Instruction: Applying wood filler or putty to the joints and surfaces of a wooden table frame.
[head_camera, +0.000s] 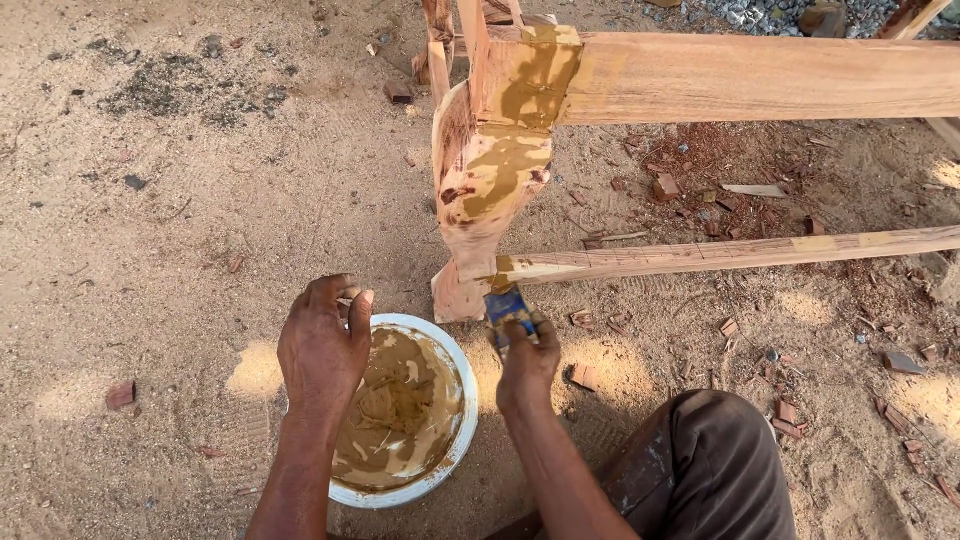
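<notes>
A white bowl (462, 385) of brown-yellow paste sits on the sandy ground. My left hand (320, 350) grips its left rim, fingers curled over the edge. My right hand (525, 365) holds a small blue card scraper (506, 304) smeared with paste, its tip against the lower wooden rail (720, 255) where it meets the carved leg (485, 190). The leg and its joint with the upper beam (760, 75) are coated with patches of the same paste.
Wood chips and reddish shavings (700, 190) litter the sand under the frame. My knee in dark trousers (700, 460) is at the lower right. Gravel (770, 12) lies at the top edge. Dark ash patches (180, 90) mark the sand at upper left.
</notes>
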